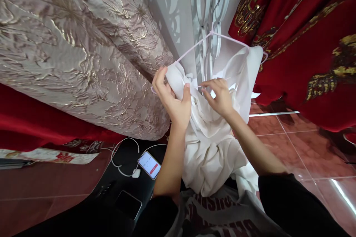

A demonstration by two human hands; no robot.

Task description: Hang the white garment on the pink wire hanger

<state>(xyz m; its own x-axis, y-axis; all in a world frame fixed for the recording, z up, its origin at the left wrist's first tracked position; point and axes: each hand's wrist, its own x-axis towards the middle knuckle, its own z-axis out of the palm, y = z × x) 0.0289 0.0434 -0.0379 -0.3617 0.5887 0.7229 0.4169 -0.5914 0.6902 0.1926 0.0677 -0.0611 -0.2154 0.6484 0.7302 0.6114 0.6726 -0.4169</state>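
A white garment (pixel 214 133) hangs from a pale pink clothes hanger (pixel 194 46), its lower part bunched over my lap. My left hand (pixel 175 100) grips the garment's shoulder at the hanger's left end, thumb in front and fingers behind. Just to the right, my right hand (pixel 218 94) pinches something thin and pale near the neckline, between thumb and forefinger. Whether that is a thread, a strap or a needle is too small to make out. The garment's other shoulder drapes over the hanger's right arm.
Pink-gold brocade (pixel 91 52) hangs at left, red embroidered cloth (pixel 306 44) at right. White ornate metalwork (pixel 204 14) stands behind the hanger. A lit phone (pixel 149 164), white cable (pixel 122 172) and dark phone (pixel 128 204) lie on a black surface beside me. The floor is red tile (pixel 300 148).
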